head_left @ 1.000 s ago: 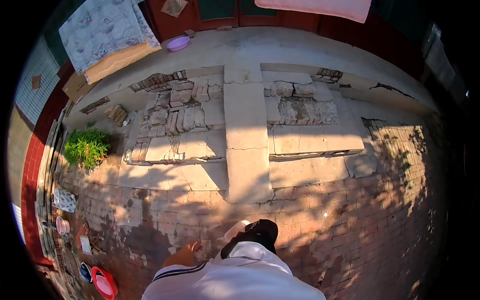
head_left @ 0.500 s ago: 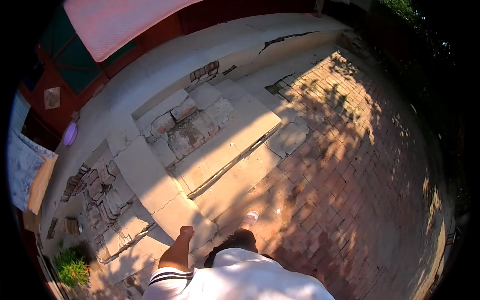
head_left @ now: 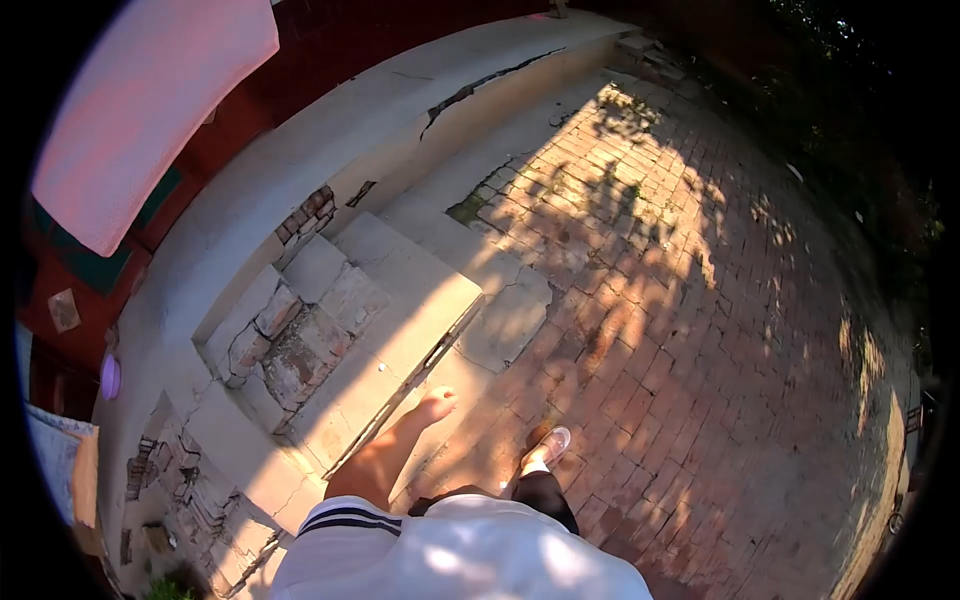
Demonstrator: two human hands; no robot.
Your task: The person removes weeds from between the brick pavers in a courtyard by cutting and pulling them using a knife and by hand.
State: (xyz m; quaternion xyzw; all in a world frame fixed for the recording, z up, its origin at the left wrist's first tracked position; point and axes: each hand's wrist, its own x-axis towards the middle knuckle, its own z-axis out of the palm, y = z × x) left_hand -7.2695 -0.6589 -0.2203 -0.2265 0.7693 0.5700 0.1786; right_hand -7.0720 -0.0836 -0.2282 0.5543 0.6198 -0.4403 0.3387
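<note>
My left hand (head_left: 437,403) is out in front of my body at the end of a bare forearm, over the brick ground beside the concrete steps (head_left: 415,285). Its fingers are curled closed, and no object shows in them. It seems to touch nothing. My right hand is out of view. Below, a foot in a light shoe (head_left: 558,440) stands forward on the brick paving (head_left: 660,400), under a dark trouser leg.
The steps are cracked, with exposed bricks (head_left: 300,350). A raised concrete ledge (head_left: 520,95) runs along the building. Pink cloth (head_left: 160,110) hangs at upper left. A purple basin (head_left: 110,377) stands by the wall. Broken brickwork (head_left: 190,490) lies at lower left.
The steps and ledge have shifted left and down in view. My left arm has swung forward and right. The visible foot has moved right on the paving.
</note>
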